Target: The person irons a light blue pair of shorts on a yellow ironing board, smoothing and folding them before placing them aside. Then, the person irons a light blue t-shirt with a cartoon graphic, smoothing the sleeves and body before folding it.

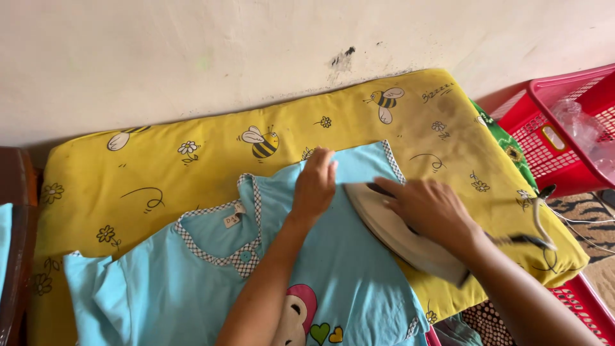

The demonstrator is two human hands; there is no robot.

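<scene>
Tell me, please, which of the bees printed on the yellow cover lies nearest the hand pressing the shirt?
The middle bee, just up-left of the left hand. The bee farther right sits higher, and the far-left one is only partly visible.

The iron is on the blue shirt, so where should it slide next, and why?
Probably toward the left hand, which presses the blue shirt's sleeve flat just ahead of the iron. The right hand grips the iron, its tip already pointing that way.
</scene>
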